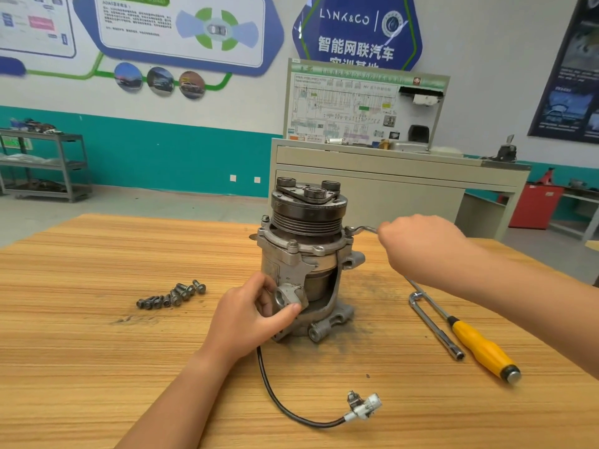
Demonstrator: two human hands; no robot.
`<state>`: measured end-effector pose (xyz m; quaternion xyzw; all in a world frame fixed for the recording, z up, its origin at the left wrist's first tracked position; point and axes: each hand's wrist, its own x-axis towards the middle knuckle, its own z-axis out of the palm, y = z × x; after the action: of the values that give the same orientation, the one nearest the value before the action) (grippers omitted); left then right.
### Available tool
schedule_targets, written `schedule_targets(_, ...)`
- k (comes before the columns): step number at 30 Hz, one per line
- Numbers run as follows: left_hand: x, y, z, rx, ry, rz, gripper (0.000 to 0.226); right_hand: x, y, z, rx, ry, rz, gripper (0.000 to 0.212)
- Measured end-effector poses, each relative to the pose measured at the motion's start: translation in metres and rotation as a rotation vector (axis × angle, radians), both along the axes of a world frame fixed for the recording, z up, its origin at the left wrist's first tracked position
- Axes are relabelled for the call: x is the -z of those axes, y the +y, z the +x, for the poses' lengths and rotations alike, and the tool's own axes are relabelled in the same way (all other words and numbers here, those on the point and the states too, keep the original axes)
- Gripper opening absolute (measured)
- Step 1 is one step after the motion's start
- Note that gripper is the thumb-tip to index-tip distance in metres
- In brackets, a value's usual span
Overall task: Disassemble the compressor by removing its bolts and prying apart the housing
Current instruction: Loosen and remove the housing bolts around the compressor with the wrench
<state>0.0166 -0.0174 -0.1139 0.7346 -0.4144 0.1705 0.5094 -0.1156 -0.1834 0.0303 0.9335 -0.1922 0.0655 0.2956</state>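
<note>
Head view: compressor [304, 264] upright on table [97, 351], looks heavy, rigid, likely greasy. My left hand [249, 315] grips its lower lug [287, 294], best hold; right hand [418, 244] curled round wrench [364, 229] on its right-side flange bolt [349, 230].

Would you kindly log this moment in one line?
left hand grips compressor | right hand holds wrench on flange | loose bolts lie left of compressor
</note>
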Motion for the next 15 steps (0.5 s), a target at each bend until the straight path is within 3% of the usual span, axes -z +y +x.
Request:
schedule_targets(5, 0.001, 0.001, 0.001, 0.003, -0.01, 0.003, 0.029, -0.007, 0.019, 0.002, 0.017, 0.124, -0.082, 0.021)
schedule_targets(12, 0.001, 0.003, 0.001, 0.037, 0.019, -0.001, 0.031, 0.008, 0.016, -0.001, 0.03, 0.099, -0.084, 0.032)
schedule_targets(15, 0.002, 0.003, 0.0, 0.034, 0.031, 0.007, 0.033, 0.009, 0.005, 0.002, 0.015, 0.124, -0.183, 0.038)
